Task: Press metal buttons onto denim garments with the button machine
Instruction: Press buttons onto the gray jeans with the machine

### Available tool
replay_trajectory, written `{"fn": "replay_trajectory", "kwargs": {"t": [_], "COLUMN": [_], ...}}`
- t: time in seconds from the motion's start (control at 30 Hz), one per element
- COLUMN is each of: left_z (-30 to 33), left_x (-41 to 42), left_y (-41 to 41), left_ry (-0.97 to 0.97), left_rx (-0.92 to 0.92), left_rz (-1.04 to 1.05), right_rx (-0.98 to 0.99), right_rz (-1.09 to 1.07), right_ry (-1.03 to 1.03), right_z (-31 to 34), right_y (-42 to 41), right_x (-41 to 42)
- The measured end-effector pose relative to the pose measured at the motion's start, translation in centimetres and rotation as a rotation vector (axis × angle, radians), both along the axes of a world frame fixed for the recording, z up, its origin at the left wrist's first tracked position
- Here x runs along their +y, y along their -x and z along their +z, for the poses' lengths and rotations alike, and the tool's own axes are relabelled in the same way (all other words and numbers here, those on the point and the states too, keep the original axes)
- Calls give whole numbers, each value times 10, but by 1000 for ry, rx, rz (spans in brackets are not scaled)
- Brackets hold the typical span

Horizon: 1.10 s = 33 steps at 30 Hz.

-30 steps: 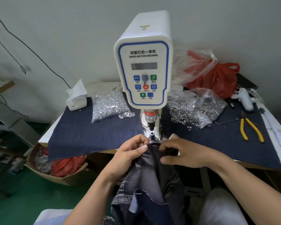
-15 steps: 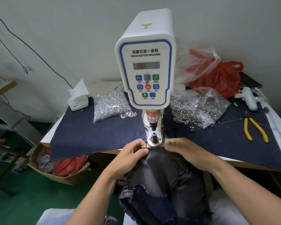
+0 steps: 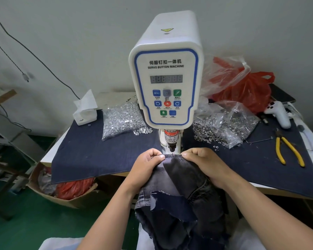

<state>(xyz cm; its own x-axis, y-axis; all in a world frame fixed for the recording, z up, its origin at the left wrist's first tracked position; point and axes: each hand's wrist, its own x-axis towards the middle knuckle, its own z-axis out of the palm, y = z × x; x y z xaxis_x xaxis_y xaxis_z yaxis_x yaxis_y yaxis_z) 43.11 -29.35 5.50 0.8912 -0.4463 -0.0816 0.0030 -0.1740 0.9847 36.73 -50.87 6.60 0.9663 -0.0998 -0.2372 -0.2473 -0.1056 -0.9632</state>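
Both hands pinch the stitched edge of the denim garment [image 3: 179, 179] directly in front of the button machine [image 3: 165, 83], at the foot of its press head. The left hand [image 3: 148, 165] has fingers curled tight, thumb clamping the hem; the right hand [image 3: 204, 163] grips the same edge with curled fingers, stretching it taut between them. The rest of the garment hangs below the machine. Left of the machine a clear bag [image 3: 122, 120] holds silver button parts, some spilled beside it; right of the machine a second clear bag [image 3: 226, 127] holds metal rings. Farther right lie yellow-handled pliers [image 3: 287, 150].
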Motion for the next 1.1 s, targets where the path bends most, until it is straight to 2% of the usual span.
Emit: {"fn": "replay_trajectory", "kwargs": {"t": [0.23,1.1], "left_z": [-3,-9], "left_x": [-2,0], "left_y": [-2,-6], "left_ry": [28,5], "left_rx": [84,115], "left_rz": [17,20], "right_rx": [-18,-4], "right_rz": [-2,-20], "right_ry": [-38,-172], "right_z": [0,-8], "right_y": [-1,2], "right_x": [1,1]}}
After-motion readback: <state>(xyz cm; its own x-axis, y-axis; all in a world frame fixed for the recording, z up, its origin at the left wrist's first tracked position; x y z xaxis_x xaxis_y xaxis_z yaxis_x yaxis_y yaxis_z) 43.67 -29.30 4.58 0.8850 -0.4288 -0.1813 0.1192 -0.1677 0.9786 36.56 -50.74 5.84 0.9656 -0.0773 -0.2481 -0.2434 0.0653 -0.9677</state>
